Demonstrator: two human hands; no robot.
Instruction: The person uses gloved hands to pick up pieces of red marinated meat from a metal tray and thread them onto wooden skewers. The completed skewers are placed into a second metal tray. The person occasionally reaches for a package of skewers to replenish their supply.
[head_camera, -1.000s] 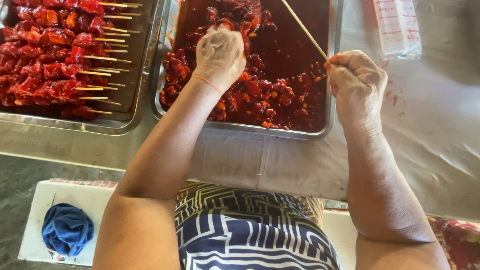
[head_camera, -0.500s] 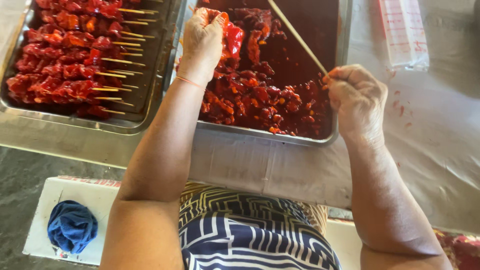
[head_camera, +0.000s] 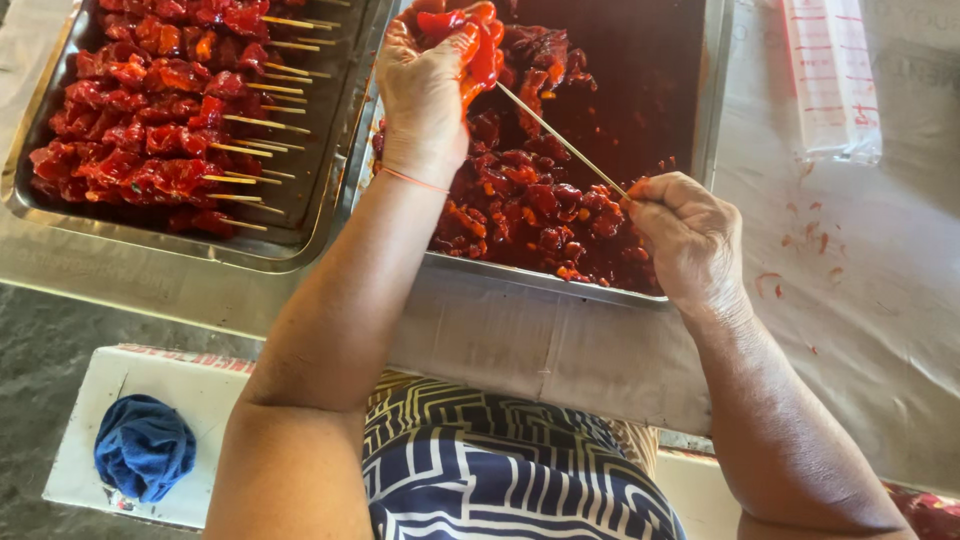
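My left hand (head_camera: 425, 85) is closed on a strip of red marinated meat (head_camera: 478, 42), lifted above the right metal tray (head_camera: 560, 282). My right hand (head_camera: 685, 235) pinches the near end of a thin wooden skewer (head_camera: 562, 140); its far tip reaches the held meat. Below both hands the tray holds a heap of red marinated meat pieces (head_camera: 535, 215) in dark sauce. My forearms stretch out from the bottom of the view.
A second metal tray (head_camera: 190, 245) at left carries several finished meat skewers (head_camera: 150, 140) with sticks pointing right. A clear plastic bag (head_camera: 830, 80) lies at upper right on the grey table cover. A blue cloth (head_camera: 145, 445) rests on a white box, lower left.
My left hand lifted a meat strip out of the heap and up. My right hand swung the skewer so its tip now meets the meat.
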